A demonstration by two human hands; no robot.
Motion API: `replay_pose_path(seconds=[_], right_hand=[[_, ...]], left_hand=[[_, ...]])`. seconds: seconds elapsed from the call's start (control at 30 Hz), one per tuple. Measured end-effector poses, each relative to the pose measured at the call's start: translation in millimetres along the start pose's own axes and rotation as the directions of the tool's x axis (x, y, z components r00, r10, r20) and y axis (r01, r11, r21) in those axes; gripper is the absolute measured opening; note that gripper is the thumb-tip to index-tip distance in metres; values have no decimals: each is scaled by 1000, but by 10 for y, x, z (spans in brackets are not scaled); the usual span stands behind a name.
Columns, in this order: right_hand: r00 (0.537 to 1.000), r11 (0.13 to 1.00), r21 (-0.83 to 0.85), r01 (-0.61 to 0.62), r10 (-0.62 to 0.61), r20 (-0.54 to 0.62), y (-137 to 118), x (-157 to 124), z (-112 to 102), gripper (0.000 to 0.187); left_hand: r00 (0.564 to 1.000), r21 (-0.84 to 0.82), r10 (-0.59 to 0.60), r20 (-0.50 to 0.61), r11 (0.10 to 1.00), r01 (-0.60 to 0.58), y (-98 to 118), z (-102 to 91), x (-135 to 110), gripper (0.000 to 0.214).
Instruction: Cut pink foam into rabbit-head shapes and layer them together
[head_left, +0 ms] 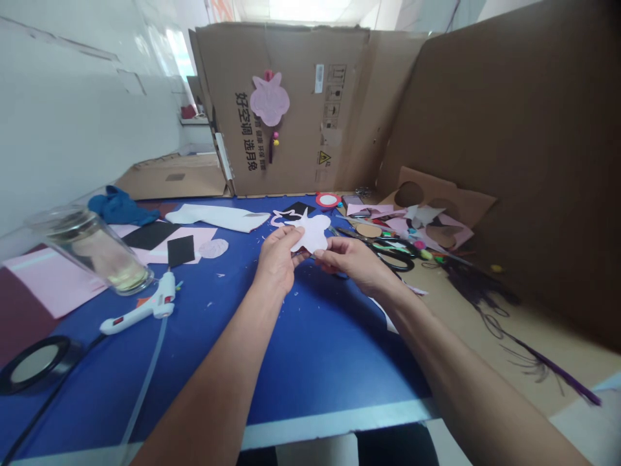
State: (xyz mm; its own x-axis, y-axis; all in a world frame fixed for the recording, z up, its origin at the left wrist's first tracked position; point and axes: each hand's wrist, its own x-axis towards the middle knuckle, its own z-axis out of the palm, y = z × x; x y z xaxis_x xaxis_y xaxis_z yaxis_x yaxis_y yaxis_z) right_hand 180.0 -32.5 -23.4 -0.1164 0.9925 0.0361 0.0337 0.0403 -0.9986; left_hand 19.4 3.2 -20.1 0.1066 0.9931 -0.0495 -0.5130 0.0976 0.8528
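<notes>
Head view, cutout (312, 234) between fingers (340, 245), seemingly pinched

"Where's the light?"

"Overhead, beyond the cardboard box (301, 149); the ceiling (310, 10) there is blown out to white."

"And the dim side?"

"The right-hand cardboard panel (485, 116), dull brown in shade. Soft shadow darkens the blue tabletop (301, 362) too, while the paper cutout (313, 232) looks washed nearly white."

"Sharp?"

"Middling; the box's small print is soft. Wide-angle stretching pulls out the black tape roll (72, 359), lower left."
</notes>
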Motion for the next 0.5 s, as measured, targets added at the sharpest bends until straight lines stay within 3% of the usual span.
replay_pose_path(seconds=[0.23,0.33,0.4,0.43,0.5], right_hand=[[999,1000,-15,17,-16,42,-26,10,-149,39],[999,999,-28,37,-37,-16,-20,43,-233,40],[989,975,-205,88,-111,-103,1,62,-303,37],[974,923,-369,109,-173,-144,20,67,-339,33],[955,707,-705,59,-245,-165,69,67,-395,19]], left_hand=[[985,145,-134,104,982,119,19,-26,-9,25],[986,150,-133,102,982,117,14,-26,-2,21],[993,114,-86,85,991,76,23,-30,7,21],[995,92,-61,74,994,54,31,-34,12,21],[998,57,-30,54,998,27,48,-46,23,21]])
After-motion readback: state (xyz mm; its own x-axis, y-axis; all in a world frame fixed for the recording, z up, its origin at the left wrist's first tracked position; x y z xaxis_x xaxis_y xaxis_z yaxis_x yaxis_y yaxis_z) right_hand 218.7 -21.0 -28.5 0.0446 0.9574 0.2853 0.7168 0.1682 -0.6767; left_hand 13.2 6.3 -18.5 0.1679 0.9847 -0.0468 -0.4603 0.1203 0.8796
